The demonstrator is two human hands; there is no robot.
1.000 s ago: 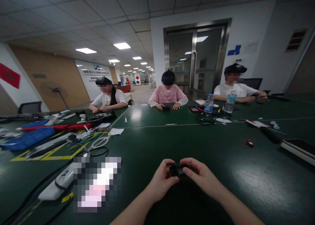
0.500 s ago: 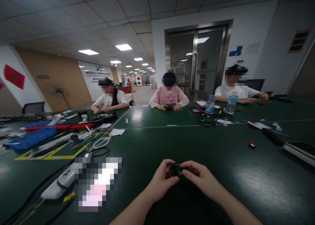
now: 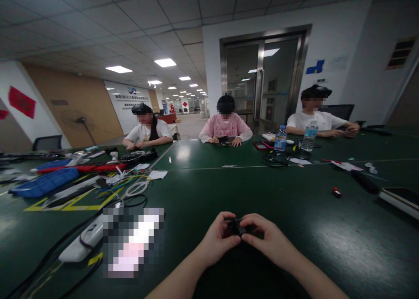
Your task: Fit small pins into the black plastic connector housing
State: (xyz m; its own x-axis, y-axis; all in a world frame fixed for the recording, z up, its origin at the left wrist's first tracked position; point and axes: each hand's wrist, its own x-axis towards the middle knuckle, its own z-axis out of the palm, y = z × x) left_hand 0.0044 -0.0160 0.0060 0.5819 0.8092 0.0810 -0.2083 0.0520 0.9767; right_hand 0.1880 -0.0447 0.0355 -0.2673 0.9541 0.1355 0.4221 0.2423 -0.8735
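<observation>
A small black object (image 3: 236, 226) is between my two hands, just above the dark green table (image 3: 196, 194). It is dark and partly covered by fingers, so I cannot make out its kind. My left hand (image 3: 220, 235) grips its left side, thumb at the near edge and fingers curled over the far edge. On the opposite side my right hand (image 3: 262, 231) pinches it between thumb and fingertips. Both hands are closed on it, and their thumb tips lie close together.
On the left are a white power strip (image 3: 80, 242), a blurred-out bright panel (image 3: 137, 242), cables (image 3: 135, 189) and a blue tray (image 3: 46, 183). A small red item (image 3: 336, 192) lies right. Bottles (image 3: 309, 137) stand farther back. Three people in headgear sit across the table.
My right thumb has moved down to the object's near edge, and the object seems slightly turned. Across the table, the middle person's hands have lifted part of a dark item.
</observation>
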